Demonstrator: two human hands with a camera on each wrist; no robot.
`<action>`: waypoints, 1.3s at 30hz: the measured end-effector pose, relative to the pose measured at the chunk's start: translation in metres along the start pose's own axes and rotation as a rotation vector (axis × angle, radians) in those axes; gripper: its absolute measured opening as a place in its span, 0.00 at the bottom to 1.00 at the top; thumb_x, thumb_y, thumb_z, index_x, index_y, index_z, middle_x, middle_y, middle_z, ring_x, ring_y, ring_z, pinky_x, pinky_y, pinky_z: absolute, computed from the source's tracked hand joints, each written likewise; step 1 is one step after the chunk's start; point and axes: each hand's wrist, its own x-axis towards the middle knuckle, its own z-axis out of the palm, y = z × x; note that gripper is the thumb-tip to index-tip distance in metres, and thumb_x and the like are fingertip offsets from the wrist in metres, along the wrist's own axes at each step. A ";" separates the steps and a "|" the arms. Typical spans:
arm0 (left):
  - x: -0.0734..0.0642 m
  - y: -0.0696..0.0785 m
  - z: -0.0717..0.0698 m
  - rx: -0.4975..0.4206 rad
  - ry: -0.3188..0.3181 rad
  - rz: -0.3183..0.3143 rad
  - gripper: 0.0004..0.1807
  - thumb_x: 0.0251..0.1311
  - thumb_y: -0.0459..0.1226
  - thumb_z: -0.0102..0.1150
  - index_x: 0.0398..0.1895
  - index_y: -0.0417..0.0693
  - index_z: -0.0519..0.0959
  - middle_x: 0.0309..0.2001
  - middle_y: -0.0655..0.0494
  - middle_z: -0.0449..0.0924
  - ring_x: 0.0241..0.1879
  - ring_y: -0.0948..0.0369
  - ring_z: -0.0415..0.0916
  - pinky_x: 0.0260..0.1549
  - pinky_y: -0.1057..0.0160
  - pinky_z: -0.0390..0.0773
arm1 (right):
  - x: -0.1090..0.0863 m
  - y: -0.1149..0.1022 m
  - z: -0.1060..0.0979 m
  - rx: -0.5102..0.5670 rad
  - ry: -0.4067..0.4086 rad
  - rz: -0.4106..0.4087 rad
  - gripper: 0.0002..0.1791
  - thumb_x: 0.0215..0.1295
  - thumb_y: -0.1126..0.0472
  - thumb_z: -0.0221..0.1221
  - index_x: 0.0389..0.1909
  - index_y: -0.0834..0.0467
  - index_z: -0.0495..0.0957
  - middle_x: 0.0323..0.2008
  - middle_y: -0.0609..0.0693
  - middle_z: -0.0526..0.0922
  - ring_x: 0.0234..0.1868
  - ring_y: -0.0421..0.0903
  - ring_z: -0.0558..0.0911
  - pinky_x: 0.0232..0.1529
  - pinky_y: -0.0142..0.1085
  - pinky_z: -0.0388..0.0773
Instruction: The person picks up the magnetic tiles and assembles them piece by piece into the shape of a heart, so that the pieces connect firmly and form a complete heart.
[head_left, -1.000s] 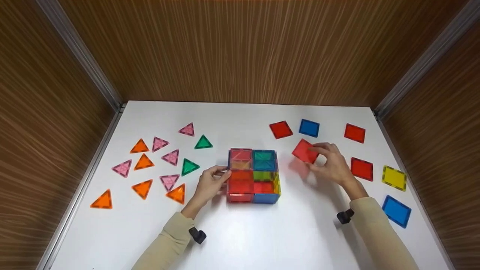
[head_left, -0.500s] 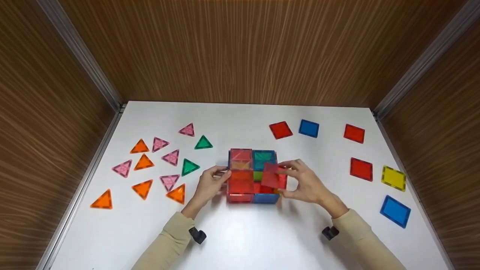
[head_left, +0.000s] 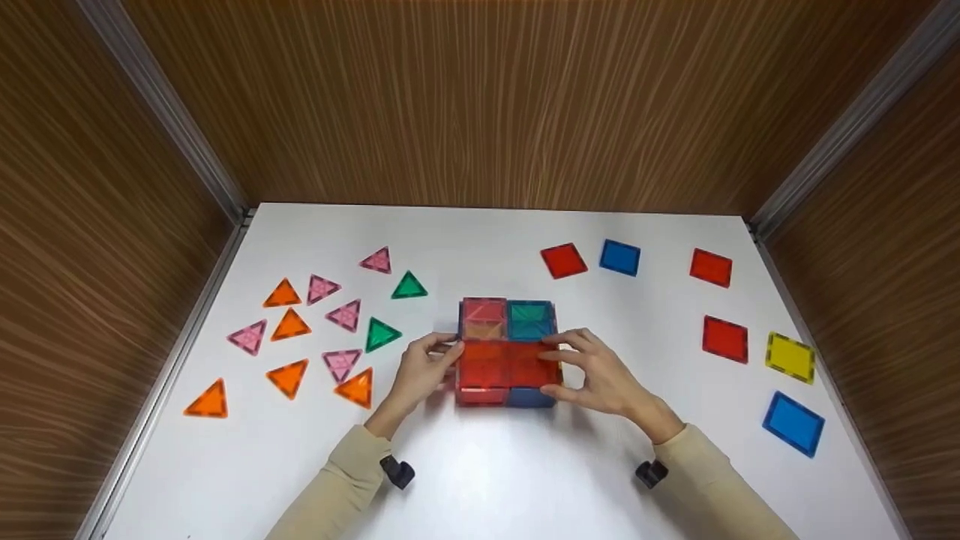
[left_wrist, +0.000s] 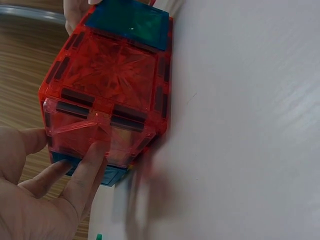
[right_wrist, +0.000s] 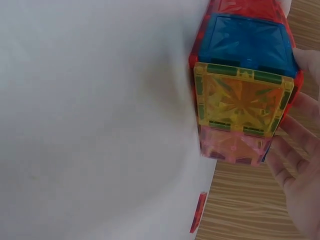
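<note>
A box of translucent magnetic tiles [head_left: 484,396] stands mid-table, with red, pink, blue and green showing in its walls and top. My left hand [head_left: 424,369] holds its left side, fingers along the pink side wall [left_wrist: 117,142] and thumb near the top edge. On the box's front-right top lies a red square magnetic tile [head_left: 527,369], level with the red tile beside it. My right hand [head_left: 600,375] grips this tile by its right part, thumb towards the front and fingers towards the back. The right wrist view shows a yellow side wall [right_wrist: 242,100] below the fingers.
Pink triangles [head_left: 343,315], orange triangles [head_left: 290,324] and green triangles [head_left: 381,334] lie flat on the left. Loose squares lie behind and right: red [head_left: 725,339], blue [head_left: 793,423], yellow [head_left: 790,358]. Wood-grain panels [head_left: 480,105] enclose the white table [head_left: 480,480].
My right hand has carried the red square magnetic tile leftward from the right onto the box's front-right top, where an opening showed before. My left hand has stayed at the box's left side.
</note>
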 end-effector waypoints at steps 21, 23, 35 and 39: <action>0.027 0.004 0.004 0.021 0.026 0.044 0.26 0.73 0.47 0.64 0.66 0.41 0.80 0.53 0.39 0.85 0.41 0.56 0.88 0.38 0.51 0.91 | 0.009 0.017 0.007 0.057 0.062 0.123 0.29 0.64 0.50 0.73 0.64 0.57 0.83 0.70 0.58 0.79 0.69 0.57 0.80 0.66 0.52 0.81; 0.035 0.006 0.003 0.032 0.033 0.055 0.26 0.74 0.47 0.63 0.67 0.41 0.80 0.53 0.39 0.85 0.43 0.55 0.88 0.38 0.50 0.91 | 0.014 0.020 0.009 0.062 0.071 0.144 0.29 0.65 0.50 0.73 0.64 0.58 0.83 0.71 0.58 0.78 0.70 0.59 0.79 0.67 0.52 0.80; 0.083 0.015 -0.004 0.059 0.096 0.063 0.22 0.76 0.45 0.61 0.63 0.41 0.82 0.51 0.40 0.85 0.34 0.62 0.83 0.39 0.60 0.88 | 0.054 0.040 0.013 0.086 0.064 0.237 0.31 0.70 0.49 0.68 0.69 0.59 0.79 0.75 0.59 0.75 0.73 0.60 0.77 0.69 0.51 0.78; 0.095 0.017 -0.004 0.046 0.106 0.087 0.21 0.76 0.43 0.61 0.63 0.39 0.82 0.50 0.39 0.86 0.30 0.66 0.81 0.35 0.66 0.86 | 0.063 0.046 0.013 0.091 0.060 0.254 0.31 0.71 0.48 0.67 0.69 0.59 0.78 0.75 0.58 0.74 0.74 0.60 0.76 0.70 0.52 0.77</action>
